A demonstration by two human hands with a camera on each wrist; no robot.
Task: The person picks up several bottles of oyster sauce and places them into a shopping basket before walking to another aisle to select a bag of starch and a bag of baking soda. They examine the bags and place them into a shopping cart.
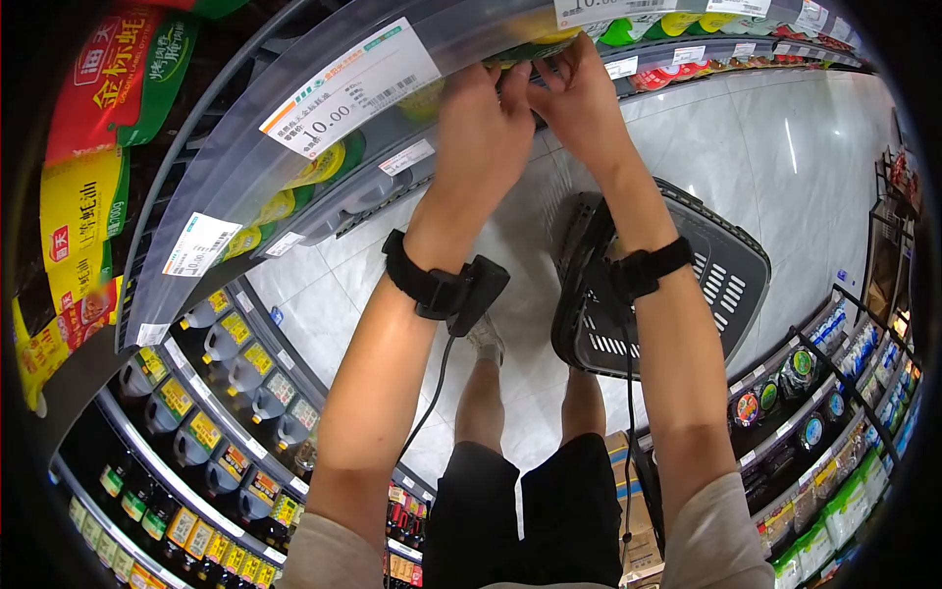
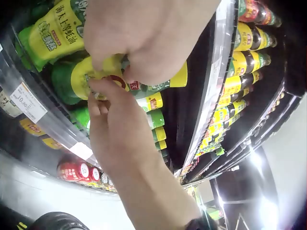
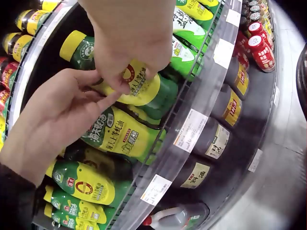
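Observation:
Both hands meet at a green oyster sauce bottle (image 3: 148, 91) with a yellow label, lying tilted among similar bottles on the shelf. My right hand (image 3: 132, 45) comes over it from above in the right wrist view, curled fingertips gripping the label area. From the side, my left hand (image 3: 60, 108) pinches it with thumb and fingers close to the right fingertips. In the left wrist view the left hand (image 2: 144, 38) covers part of the label. The head view has the left hand (image 1: 486, 133) and right hand (image 1: 579, 98) side by side, the bottle mostly hidden.
A clear shelf lip with price tags (image 1: 348, 88) runs in front of the hands. Another oyster sauce bottle (image 3: 124, 132) lies close beside the held one. A dark shopping basket (image 1: 721, 275) is by the right forearm; jugs (image 1: 235, 373) line lower shelves.

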